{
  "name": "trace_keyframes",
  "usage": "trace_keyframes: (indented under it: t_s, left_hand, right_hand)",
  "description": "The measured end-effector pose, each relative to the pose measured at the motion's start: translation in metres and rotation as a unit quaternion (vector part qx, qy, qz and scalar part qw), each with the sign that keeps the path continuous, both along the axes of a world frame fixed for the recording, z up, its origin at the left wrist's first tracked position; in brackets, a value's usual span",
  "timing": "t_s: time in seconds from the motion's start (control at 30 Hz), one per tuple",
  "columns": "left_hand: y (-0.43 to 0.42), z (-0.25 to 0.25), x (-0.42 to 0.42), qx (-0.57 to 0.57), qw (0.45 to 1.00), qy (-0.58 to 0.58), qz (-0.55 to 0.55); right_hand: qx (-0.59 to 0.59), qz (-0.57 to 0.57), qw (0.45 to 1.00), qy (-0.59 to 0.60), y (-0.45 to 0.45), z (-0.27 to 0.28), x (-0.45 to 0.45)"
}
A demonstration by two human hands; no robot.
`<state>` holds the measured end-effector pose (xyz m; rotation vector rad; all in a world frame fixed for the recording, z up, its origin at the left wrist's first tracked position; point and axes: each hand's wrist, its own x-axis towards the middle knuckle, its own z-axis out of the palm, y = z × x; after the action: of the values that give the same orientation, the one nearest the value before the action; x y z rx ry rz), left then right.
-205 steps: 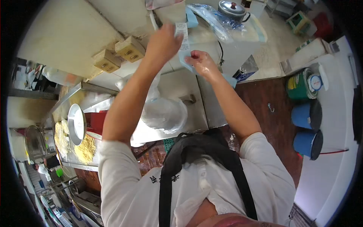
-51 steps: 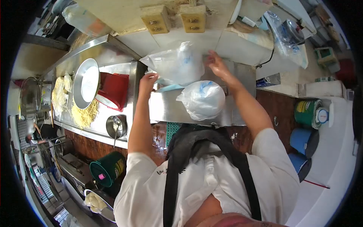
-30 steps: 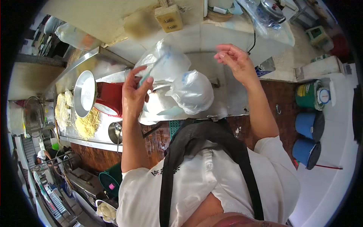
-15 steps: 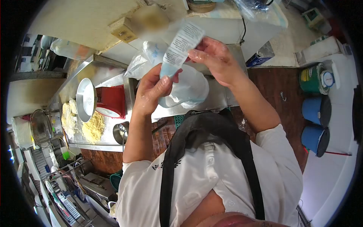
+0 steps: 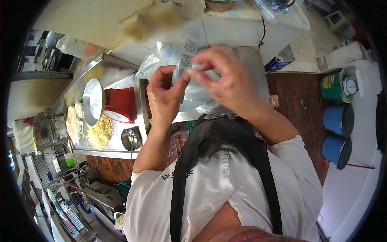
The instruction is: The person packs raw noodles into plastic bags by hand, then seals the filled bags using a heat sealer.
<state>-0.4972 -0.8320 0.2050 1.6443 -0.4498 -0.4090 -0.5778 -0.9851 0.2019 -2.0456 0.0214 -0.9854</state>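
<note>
Above the steel counter, a thin translucent plastic bag [image 5: 189, 50] with dark printed text stands up between my hands. My left hand [image 5: 164, 92] grips its lower part between thumb and fingers. My right hand [image 5: 225, 78], smeared by motion, pinches the bag's edge close to the left fingertips. Behind and below them lies pale crumpled plastic [image 5: 197, 99], partly hidden by the hands. A white plastic bag [image 5: 163, 53] with faint blue marks rests just beyond my left hand.
Left on the counter are a red scale [image 5: 120, 103] with a metal pan [image 5: 93, 103], yellow noodles [image 5: 100, 132] and a steel pot [image 5: 131, 139]. Blue buckets [image 5: 338, 121] and a green container [image 5: 333, 85] line the right wall. A tin [image 5: 280, 58] stands near the counter.
My right hand has moved left and down towards my left hand, closing on the bag's edge. The printed bag now stands more upright and looks narrower.
</note>
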Motion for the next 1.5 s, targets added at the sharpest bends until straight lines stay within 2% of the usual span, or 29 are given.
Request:
trace_keyframes:
  t_s: [0.1,0.23,0.33,0.53,0.63,0.67,0.73,0.77,0.83,0.87,0.9,1.0,1.03,1.1,1.17,1.23,1.37,1.47,1.5]
  left_hand:
    - [0.001,-0.011,-0.008,0.013,0.986,-0.165,0.016]
    - [0.014,-0.013,-0.013,-0.002,0.99,-0.137,-0.016]
    - [0.019,-0.014,-0.014,-0.044,0.988,-0.143,-0.032]
    - [0.034,-0.01,-0.015,-0.023,0.996,-0.066,-0.048]
    - [0.033,-0.008,-0.015,0.014,0.994,-0.096,-0.045]
    - [0.032,-0.009,-0.017,0.003,0.998,-0.056,-0.03]
    - [0.031,-0.01,-0.006,-0.012,0.996,-0.082,-0.011]
    - [0.036,-0.012,0.003,-0.017,0.995,-0.093,0.001]
    - [0.051,-0.028,0.054,0.024,0.979,-0.181,0.091]
    - [0.064,-0.031,0.087,0.128,0.937,-0.296,0.135]
    - [0.076,-0.035,0.104,0.232,0.869,-0.401,0.172]
    - [0.063,-0.029,0.095,0.227,0.82,-0.516,0.096]
    - [0.049,-0.027,0.069,0.229,0.873,-0.427,0.043]
    - [0.026,-0.039,0.038,0.232,0.839,-0.489,-0.051]
    - [0.005,-0.018,0.014,0.274,0.882,-0.365,-0.112]
    - [-0.003,-0.037,0.017,0.232,0.866,-0.434,-0.089]
    - [-0.013,-0.046,0.025,0.234,0.891,-0.38,-0.08]
    - [-0.016,-0.046,0.028,0.25,0.893,-0.368,-0.07]
    - [-0.015,-0.044,0.026,0.247,0.896,-0.363,-0.073]
  right_hand:
    - [-0.013,0.037,0.999,-0.011,0.009,-0.009,0.008]
    - [0.03,0.032,0.999,0.024,0.009,-0.008,0.003]
    - [-0.021,0.042,0.999,-0.028,0.008,-0.01,0.003]
    - [-0.044,0.089,0.995,-0.025,0.006,-0.015,0.001]
    - [-0.056,0.093,0.994,-0.024,0.004,-0.016,-0.001]
    - [-0.029,0.093,0.995,-0.008,0.002,-0.016,-0.002]
    - [0.029,0.095,0.995,0.031,-0.001,-0.017,-0.008]
    - [0.107,0.057,0.991,0.055,-0.005,-0.027,-0.009]
    - [0.269,-0.014,0.957,0.108,-0.021,-0.057,-0.013]
    - [0.244,-0.059,0.965,0.07,-0.035,-0.069,-0.013]
    - [0.22,-0.102,0.97,0.034,-0.046,-0.08,-0.016]
    - [0.078,-0.192,0.976,0.063,-0.057,-0.094,-0.038]
    - [0.055,-0.183,0.98,0.052,-0.054,-0.101,-0.041]
    - [0.008,-0.165,0.986,0.025,-0.048,-0.112,-0.045]
    - [-0.065,-0.16,0.985,-0.014,-0.042,-0.117,-0.043]
    - [-0.15,-0.164,0.973,-0.06,-0.04,-0.126,-0.038]
    - [-0.286,-0.028,0.957,0.033,-0.009,-0.141,-0.045]
    - [-0.204,0.01,0.978,0.038,-0.01,-0.175,-0.067]
    - [-0.169,-0.003,0.985,0.028,-0.011,-0.17,-0.068]
